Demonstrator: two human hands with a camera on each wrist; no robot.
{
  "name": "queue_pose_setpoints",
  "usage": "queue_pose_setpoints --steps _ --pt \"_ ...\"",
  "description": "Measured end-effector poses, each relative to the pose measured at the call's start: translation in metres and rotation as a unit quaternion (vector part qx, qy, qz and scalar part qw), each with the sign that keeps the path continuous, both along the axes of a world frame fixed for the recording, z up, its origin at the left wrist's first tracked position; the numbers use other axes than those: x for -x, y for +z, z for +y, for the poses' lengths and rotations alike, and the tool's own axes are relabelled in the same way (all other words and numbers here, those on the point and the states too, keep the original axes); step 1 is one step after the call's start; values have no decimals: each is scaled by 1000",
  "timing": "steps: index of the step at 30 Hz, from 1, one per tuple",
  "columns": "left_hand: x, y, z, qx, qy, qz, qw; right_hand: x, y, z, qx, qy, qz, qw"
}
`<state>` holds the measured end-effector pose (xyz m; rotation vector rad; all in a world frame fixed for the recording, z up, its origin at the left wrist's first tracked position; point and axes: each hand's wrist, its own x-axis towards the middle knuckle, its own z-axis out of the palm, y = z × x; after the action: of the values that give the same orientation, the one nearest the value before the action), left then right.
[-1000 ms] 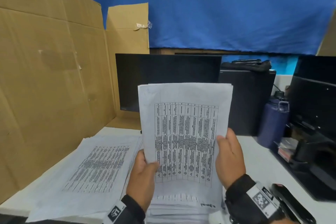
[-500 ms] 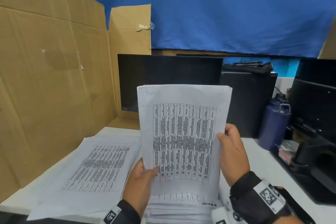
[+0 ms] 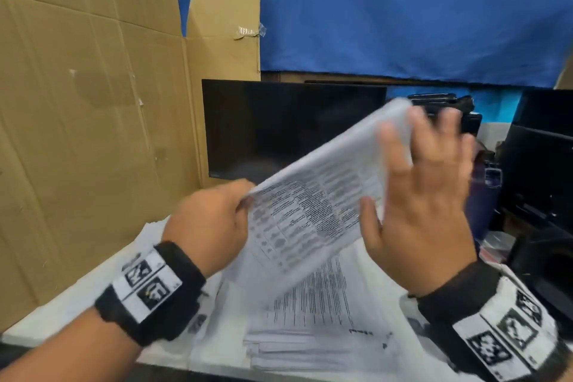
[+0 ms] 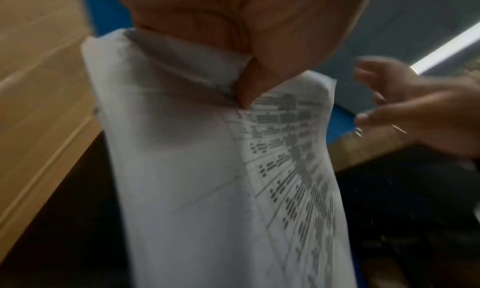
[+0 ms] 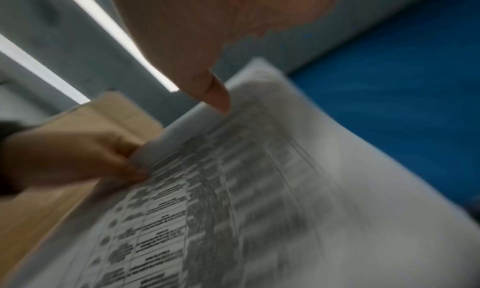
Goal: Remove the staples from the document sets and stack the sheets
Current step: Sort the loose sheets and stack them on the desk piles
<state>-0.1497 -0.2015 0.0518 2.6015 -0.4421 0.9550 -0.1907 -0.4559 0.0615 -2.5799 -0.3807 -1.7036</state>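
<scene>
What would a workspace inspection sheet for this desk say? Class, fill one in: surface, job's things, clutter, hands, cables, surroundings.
Surface: white desk, mostly under paper.
Job's things: document set held tilted in the air; paper stack beneath it.
Clutter: blue bottle, partly hidden.
Hands: left hand pinches the set's corner; right hand open beside it.
Cables: nothing seen.
Surroundings: cardboard, dark monitor, blue cloth.

Left hand [image 3: 210,226] pinching — right hand [image 3: 424,205] splayed

Printed tables on held sheets [image 3: 313,211] and desk stack [image 3: 310,319]: too blurred to read.
</scene>
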Motion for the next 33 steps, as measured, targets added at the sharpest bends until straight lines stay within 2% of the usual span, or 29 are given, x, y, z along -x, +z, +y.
queue_pose_setpoints --steps 2,3,5,6,8,9,11,12,13,14,15,16,17,18,19,21,22,23,27,33 --pt "8 28 -11 -147 -7 -71 987 0 9 14 115 -31 36 992" --pt "11 38 -17 -209 -21 -112 971 -2 13 20 128 -38 75 988" --pt "13 55 -24 -277 -38 -193 940 -5 24 26 79 -32 150 985" --pt "11 62 -25 -270 -38 -227 935 -9 28 26 35 -31 189 981" --pt "5 68 -26 -198 -2 -276 940 -17 29 17 -48 -21 215 975" --pt "2 68 -26 -157 25 -267 950 -20 29 10 -105 0 212 971" --pt "-9 65 -23 -25 42 -174 984 -29 25 -5 -241 64 213 945" --pt "-15 60 -21 74 28 -108 991 -33 20 -10 -305 97 219 922" --pt "-21 52 -19 187 -4 -33 982 -38 13 -13 -366 128 223 894" --pt "-27 42 -18 309 -56 53 948 -43 4 -15 -423 163 224 863" --pt "-29 30 -19 433 -122 147 881 -45 -5 -13 -476 199 225 827" --pt "-29 17 -23 533 -174 223 797 -47 -16 -11 -515 226 229 794" --pt "-30 3 -26 594 -196 262 735 -48 -27 -7 -534 237 232 778" --pt "-30 -11 -30 608 -200 274 718 -48 -39 -5 -539 236 235 773" --pt "-29 -24 -33 591 -190 268 737 -49 -52 -3 -549 231 237 768" --pt "-26 -45 -37 525 -144 236 805 -47 -79 1 -581 237 243 740" --pt "-24 -55 -39 506 -123 231 822 -45 -93 3 -595 236 248 727" --pt "-23 -65 -40 507 -109 236 822 -43 -106 4 -605 232 250 720" --pt "-18 -90 -40 561 -98 268 777 -36 -133 7 -606 238 270 709" --pt "-12 -99 -44 571 -96 270 769 -40 -140 8 -619 225 288 695"
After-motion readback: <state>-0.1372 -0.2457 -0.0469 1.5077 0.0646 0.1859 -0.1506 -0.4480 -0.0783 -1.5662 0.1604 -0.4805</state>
